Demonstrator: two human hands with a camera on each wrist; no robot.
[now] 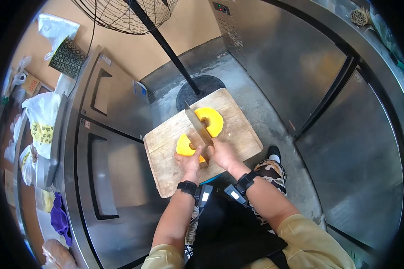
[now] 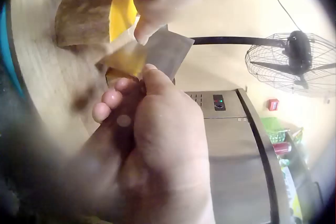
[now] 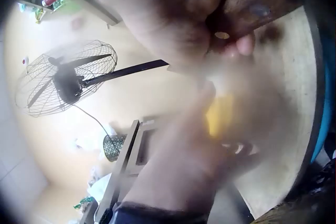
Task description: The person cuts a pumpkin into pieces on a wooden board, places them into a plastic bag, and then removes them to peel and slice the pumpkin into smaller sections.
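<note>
My left hand [image 1: 188,163] holds a cut pumpkin piece [image 1: 183,144], fingers on its outer side and thumb toward the knife. Its mottled brown rind [image 2: 84,22] and yellow flesh show in the left wrist view. My right hand [image 1: 223,154] grips the brown handle [image 3: 257,6] of a broad kitchen knife [image 1: 196,123]. The blade points away from me, between that piece and a second, crescent-shaped pumpkin piece [image 1: 216,120] on its right. Both pieces are on a wooden cutting board [image 1: 164,175]. In the right wrist view, blur covers much of the left hand.
A standing fan [image 1: 191,83] has its round base just beyond the board. Steel cabinets flank the floor, one on the left [image 1: 125,175] and one on the right [image 1: 283,58]. White plastic bags [image 1: 42,119] and a purple cloth [image 1: 59,217] are at the left.
</note>
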